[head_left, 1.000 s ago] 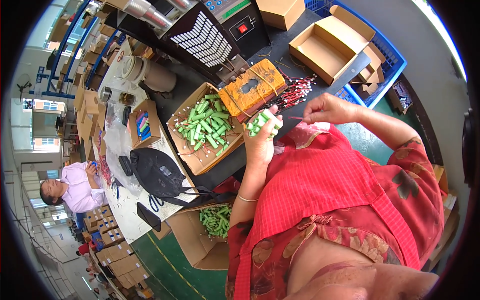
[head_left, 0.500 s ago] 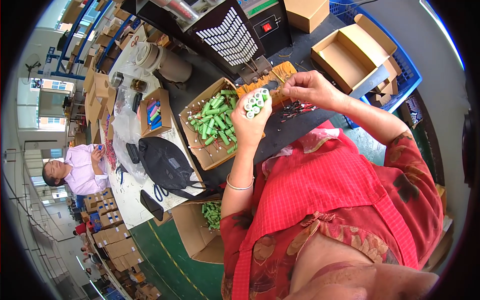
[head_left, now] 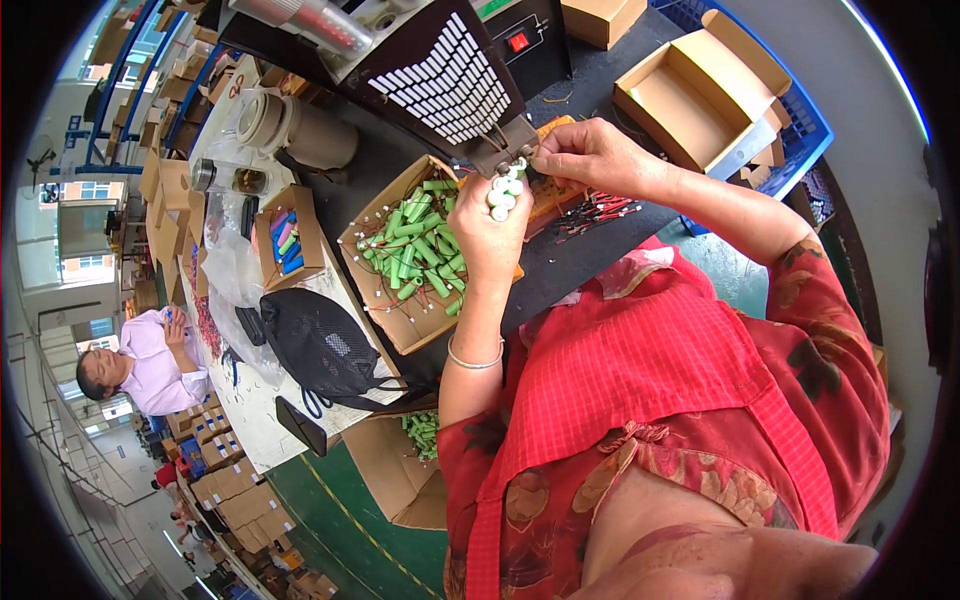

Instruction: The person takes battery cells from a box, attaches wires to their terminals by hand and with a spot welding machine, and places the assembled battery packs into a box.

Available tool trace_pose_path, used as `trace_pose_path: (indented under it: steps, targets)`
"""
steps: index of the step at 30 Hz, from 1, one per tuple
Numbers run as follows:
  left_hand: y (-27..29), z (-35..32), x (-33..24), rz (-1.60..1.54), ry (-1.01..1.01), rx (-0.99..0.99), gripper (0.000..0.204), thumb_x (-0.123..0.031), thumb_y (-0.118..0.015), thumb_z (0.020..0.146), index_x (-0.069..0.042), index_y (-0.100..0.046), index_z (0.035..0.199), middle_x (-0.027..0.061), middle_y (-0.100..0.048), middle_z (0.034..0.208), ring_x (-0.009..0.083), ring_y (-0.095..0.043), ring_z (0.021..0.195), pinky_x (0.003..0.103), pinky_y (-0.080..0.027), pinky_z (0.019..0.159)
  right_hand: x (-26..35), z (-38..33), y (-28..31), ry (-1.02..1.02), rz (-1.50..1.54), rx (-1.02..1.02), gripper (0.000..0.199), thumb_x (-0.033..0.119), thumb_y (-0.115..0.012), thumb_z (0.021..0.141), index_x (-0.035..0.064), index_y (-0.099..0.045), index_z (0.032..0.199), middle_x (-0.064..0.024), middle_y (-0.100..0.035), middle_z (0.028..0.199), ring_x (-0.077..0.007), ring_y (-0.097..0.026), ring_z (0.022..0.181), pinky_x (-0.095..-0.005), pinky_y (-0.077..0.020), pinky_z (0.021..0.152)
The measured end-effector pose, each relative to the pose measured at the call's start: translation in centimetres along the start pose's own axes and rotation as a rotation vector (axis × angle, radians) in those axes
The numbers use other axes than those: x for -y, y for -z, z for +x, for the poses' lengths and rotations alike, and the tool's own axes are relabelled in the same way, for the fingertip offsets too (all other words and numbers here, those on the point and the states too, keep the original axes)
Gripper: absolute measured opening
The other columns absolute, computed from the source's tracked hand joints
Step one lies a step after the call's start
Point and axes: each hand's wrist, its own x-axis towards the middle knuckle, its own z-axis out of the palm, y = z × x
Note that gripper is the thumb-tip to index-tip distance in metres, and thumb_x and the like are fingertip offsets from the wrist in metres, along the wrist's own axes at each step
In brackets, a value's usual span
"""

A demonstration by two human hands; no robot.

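My left hand (head_left: 487,235) is wrapped around a bunch of green battery cells (head_left: 503,203), their pale round ends facing up. It holds them right at the metal tips (head_left: 508,158) under the front of a black spot-welding machine (head_left: 440,85). Beside those tips, my right hand (head_left: 605,160) pinches thumb and fingers together; whatever is between them is too small or hidden to make out. An open carton (head_left: 410,340) of green cells with thin wires attached stands left of my left hand. Loose red and black wires (head_left: 598,210) lie below my right hand.
An open cardboard box (head_left: 690,100) and a blue crate (head_left: 805,140) sit to the right. At left are a black mesh bag (head_left: 325,345), a small box of coloured cells (head_left: 290,240) and a grey jug (head_left: 310,130). Another person (head_left: 150,360) works at the far left.
My left hand has brought the cells up and slightly left to the machine's tips. My right hand has moved left and up with it. The head view has shifted slightly.
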Motion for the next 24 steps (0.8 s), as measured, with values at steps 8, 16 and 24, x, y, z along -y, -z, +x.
trace_pose_path:
  steps: [8,16,24]
  targets:
    - [1.5,-2.5,-1.9,-0.823,0.649,-0.118,0.022,-0.003,-0.063,0.078,0.002,-0.055,0.098,0.0093,-0.062,0.091,0.0161,-0.061,0.079,0.028,-0.051,0.071,-0.6,-1.0,-0.5,0.257,-0.182,-0.069,0.018,0.018,-0.056,0.084,0.001,-0.06,0.086,-0.007,-0.06,0.069,-0.0114,-0.057,0.061,-0.0264,-0.0466,0.058]
    - [2.4,-3.7,-2.2,-1.397,1.119,0.1,0.029,-0.012,-0.063,0.079,-0.006,-0.053,0.106,0.0063,-0.06,0.097,0.0155,-0.058,0.087,0.028,-0.049,0.076,1.0,-3.2,-0.8,0.862,-0.533,0.191,0.016,0.015,-0.062,0.078,0.0052,-0.057,0.089,-0.0088,-0.059,0.075,-0.0269,-0.059,0.069,-0.0345,-0.0475,0.059]
    - [3.1,-2.4,-2.0,-1.248,1.008,0.124,0.034,-0.009,-0.065,0.076,-0.002,-0.051,0.106,0.0099,-0.06,0.094,0.0174,-0.059,0.079,0.029,-0.049,0.074,0.7,-4.3,1.9,0.805,-0.634,0.138,0.014,0.011,-0.065,0.074,0.0024,-0.06,0.085,-0.0098,-0.06,0.076,-0.0248,-0.059,0.07,-0.0344,-0.0478,0.062]
